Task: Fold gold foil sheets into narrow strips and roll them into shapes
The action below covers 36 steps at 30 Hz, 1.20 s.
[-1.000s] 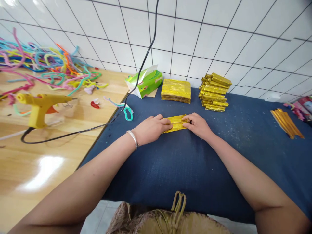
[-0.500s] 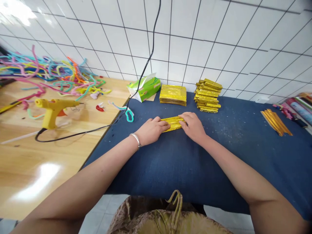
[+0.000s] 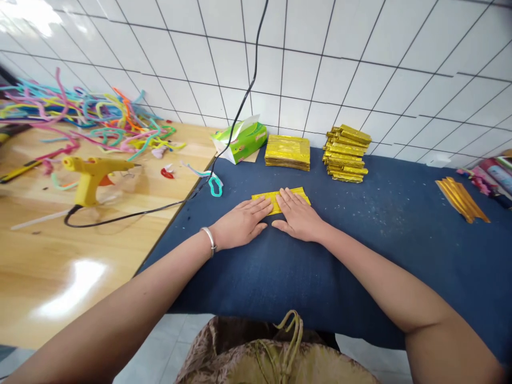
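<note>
A folded gold foil sheet (image 3: 298, 193) lies on the blue cloth (image 3: 360, 250) in front of me. My left hand (image 3: 240, 223) and my right hand (image 3: 298, 216) lie flat side by side on its near edge, fingers stretched out and pressing down. A silver bangle sits on my left wrist. Behind the sheet are a flat stack of gold sheets (image 3: 288, 151) and a taller pile of folded gold pieces (image 3: 346, 153).
A green tissue pack (image 3: 239, 140) stands at the back by the tiled wall. On the wooden table to the left are a yellow glue gun (image 3: 94, 173) with a black cord, and a heap of coloured pipe cleaners (image 3: 80, 117). Gold strips (image 3: 462, 198) lie at the right.
Both hands were curled at the two ends of the gold sheet; now they have come together and flattened over its near edge.
</note>
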Available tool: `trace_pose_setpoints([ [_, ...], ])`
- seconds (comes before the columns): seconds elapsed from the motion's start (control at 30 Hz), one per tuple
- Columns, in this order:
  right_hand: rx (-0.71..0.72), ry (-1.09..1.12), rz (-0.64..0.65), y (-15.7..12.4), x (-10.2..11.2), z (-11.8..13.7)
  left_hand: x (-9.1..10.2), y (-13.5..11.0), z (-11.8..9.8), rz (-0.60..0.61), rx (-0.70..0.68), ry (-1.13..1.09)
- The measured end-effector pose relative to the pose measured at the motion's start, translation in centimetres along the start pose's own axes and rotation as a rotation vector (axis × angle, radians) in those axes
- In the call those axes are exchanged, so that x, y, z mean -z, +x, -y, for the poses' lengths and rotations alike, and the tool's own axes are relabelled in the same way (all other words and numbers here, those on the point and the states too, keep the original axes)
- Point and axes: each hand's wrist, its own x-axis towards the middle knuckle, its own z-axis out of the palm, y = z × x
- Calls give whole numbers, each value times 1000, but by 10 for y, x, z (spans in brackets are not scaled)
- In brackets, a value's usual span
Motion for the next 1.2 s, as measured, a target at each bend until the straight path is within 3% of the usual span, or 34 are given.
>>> trace_pose_setpoints([
  [0.2, -12, -26, 3, 0, 2, 4, 11, -27, -4, 46, 52, -45],
  [0.37, -7, -2, -19, -1, 2, 3, 30, -7, -17, -49, 132, -39],
  [0.47, 8, 16, -32, -1, 0, 1, 23, 21, -23, -86, 138, -11],
  [0.6, 18, 3, -33, 0, -3, -1, -2, 43, -20, -32, 131, -16],
  [0.73, 18, -18, -25, 0, -4, -4, -14, 42, -15, -57, 120, 12],
  [0.93, -134, -55, -82, -3, -6, -15, -11, 41, -16, -37, 81, 52],
  [1.2, -154, -92, -71, -4, -5, -15, -10, 29, -15, -44, 57, 57],
])
